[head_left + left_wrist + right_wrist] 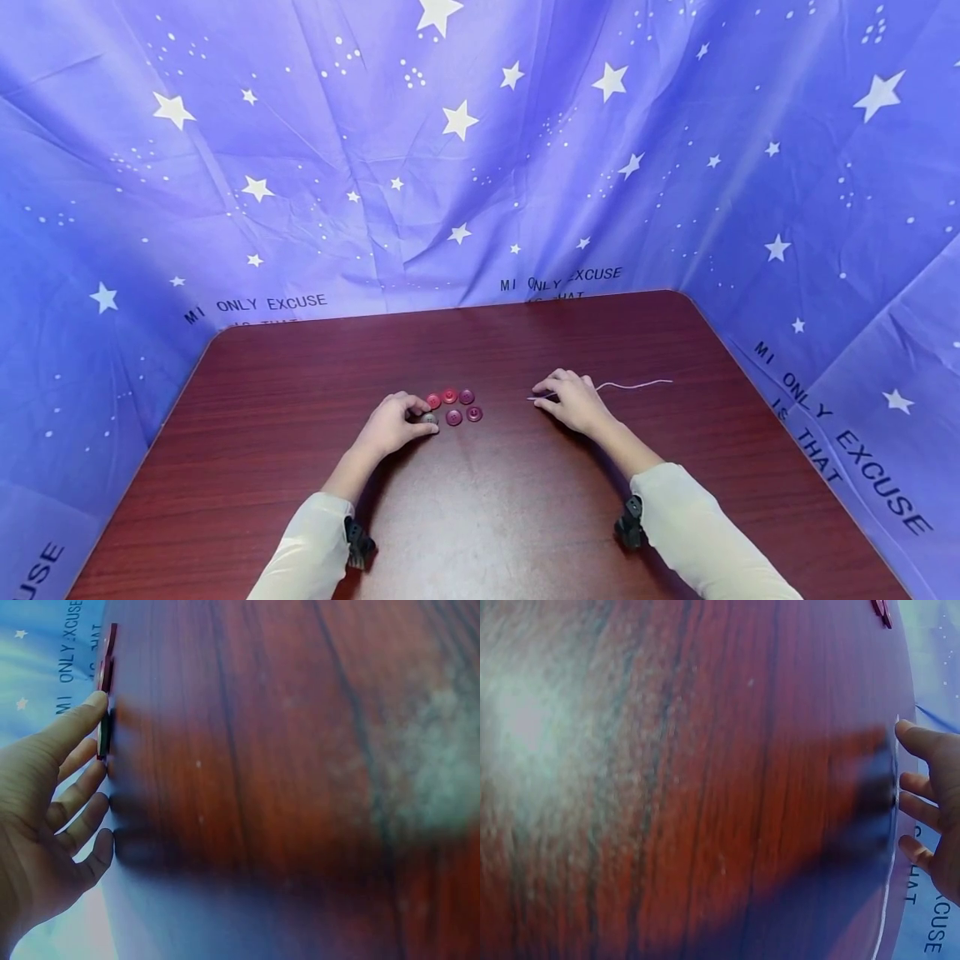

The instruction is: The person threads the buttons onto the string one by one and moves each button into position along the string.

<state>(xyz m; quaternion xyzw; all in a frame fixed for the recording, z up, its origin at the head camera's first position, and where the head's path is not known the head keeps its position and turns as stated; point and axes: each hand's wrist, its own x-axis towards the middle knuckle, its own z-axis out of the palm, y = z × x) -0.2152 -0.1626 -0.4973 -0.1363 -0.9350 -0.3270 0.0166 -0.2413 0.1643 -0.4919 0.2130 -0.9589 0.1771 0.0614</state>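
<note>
On the table, my left hand (393, 421) holds a grey-green button (430, 419) between thumb and fingers. In the left wrist view the thumb tip lies at the edge of this dark button (103, 736), with the other fingers loosely bent beside it. Close to that hand lie a red button (433, 401), another red button (449, 396) and several purple buttons (453, 417). Over on the right, my right hand (573, 402) pinches a thin white string (633, 386) near its left end. The string passes under the hand and trails off to the right.
The dark red wooden table (465, 500) has rounded far corners. A blue-purple curtain (375, 150) with white stars and lettering surrounds its back and sides. Black devices (630, 523) are strapped at both wrists, by the light sleeves.
</note>
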